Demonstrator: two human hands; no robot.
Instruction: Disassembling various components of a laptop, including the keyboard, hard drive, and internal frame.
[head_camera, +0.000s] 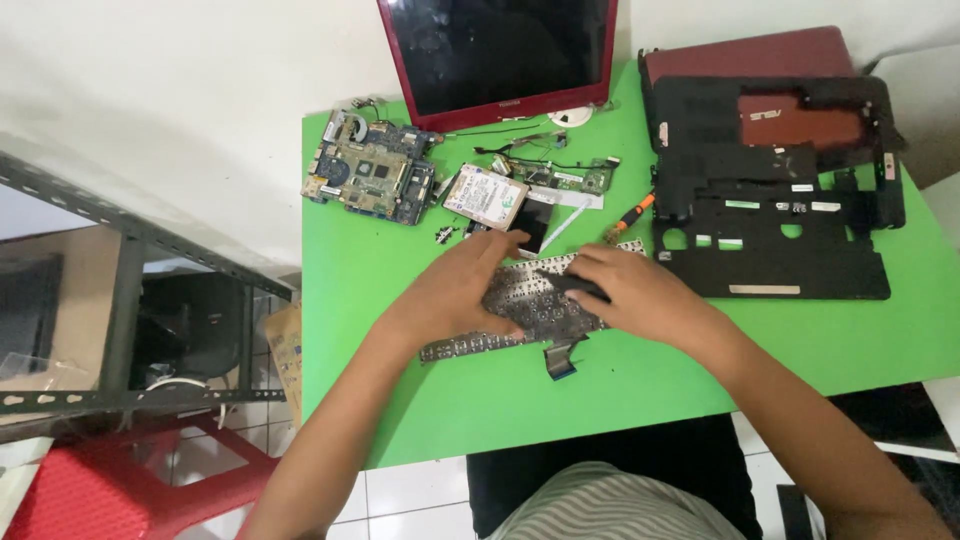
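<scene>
The flat grey laptop keyboard panel (520, 315), lifted out of its case, lies face down on the green counter (400, 400) under both hands. My left hand (462, 290) rests flat on its left half, fingers spread and stretched toward the far edge, pressing more than gripping. My right hand (640, 295) covers the right half with fingers curled; a dark, slim piece (578, 284) shows under the fingertips, but I cannot tell whether the hand pinches it or just lies over it. A ribbon cable (560, 362) hangs from the keyboard's near edge, between the two wrists.

Just beyond the left hand's fingertips sits a silver hard drive (485, 196), and left of that a blue-green circuit board (370, 178). Beyond the right hand lies an orange-handled screwdriver (632, 214), with a narrow green circuit strip (565, 178) farther out. To the right of the right hand is the black plastic laptop base frame (780, 250), with a dark red laptop shell (745, 55) behind it. A red-framed laptop screen (500, 55) lies at the counter's far edge, ahead of both hands.
</scene>
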